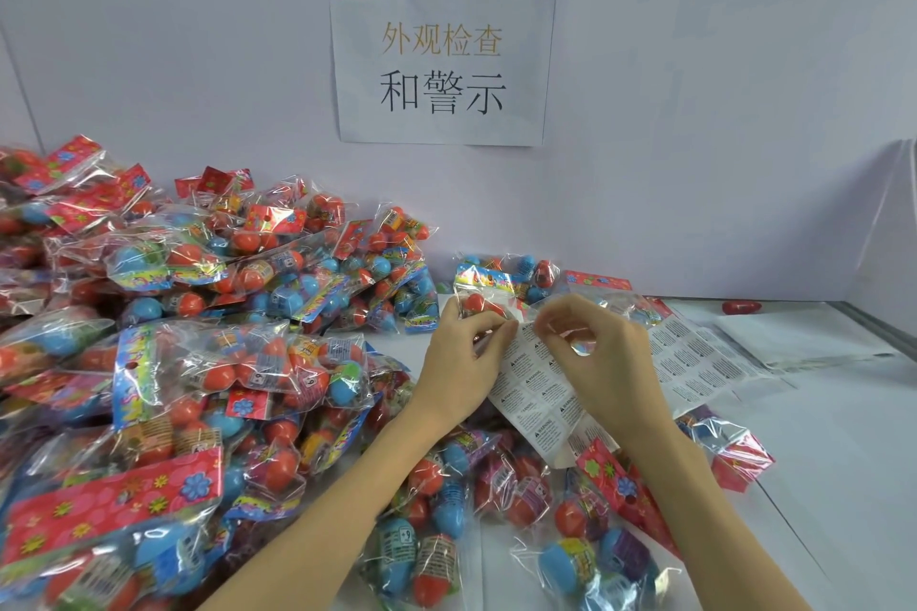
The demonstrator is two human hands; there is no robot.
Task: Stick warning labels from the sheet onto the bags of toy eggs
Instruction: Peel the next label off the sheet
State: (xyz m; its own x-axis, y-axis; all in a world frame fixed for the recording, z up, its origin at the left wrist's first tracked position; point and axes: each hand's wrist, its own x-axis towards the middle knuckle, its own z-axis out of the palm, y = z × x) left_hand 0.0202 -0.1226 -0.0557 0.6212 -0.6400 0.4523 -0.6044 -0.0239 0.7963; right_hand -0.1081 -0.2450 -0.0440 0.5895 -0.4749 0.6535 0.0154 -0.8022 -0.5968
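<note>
Right at the middle of the counter (843, 437) lies the sheet of warning labels (541, 392), a white strip printed with small black-text stickers, running from near the person toward the far right, where a second stretch of the sheet (694, 362) spreads flat. Its far end is lifted between both hands. The left hand (461, 362) has its thumb and fingers (501, 327) closed together on the sheet's upper edge, just beside a bag of toy eggs (496, 283) that sits against the hand's far side. The right hand (600, 362) is curled, its thumb and forefinger pinched together close to the left hand's fingertips; whether a peeled label sits between them I cannot tell, since the spot is too small and glossy to read.

Under the near end of the sheet lie more clear bags, one with a red flowered header card (610, 476), and further bags of blue and orange eggs (585, 561) lie close to the person between the forearms. To the left a large heap of bagged eggs (198, 337) covers the counter right up to the wall. On the far right a single loose red egg (742, 307) rests near the wall, well apart from the hands, and some clear plastic sheets (804, 342) lie flat. On the wall above hangs a paper sign (441, 60) with Chinese characters.
</note>
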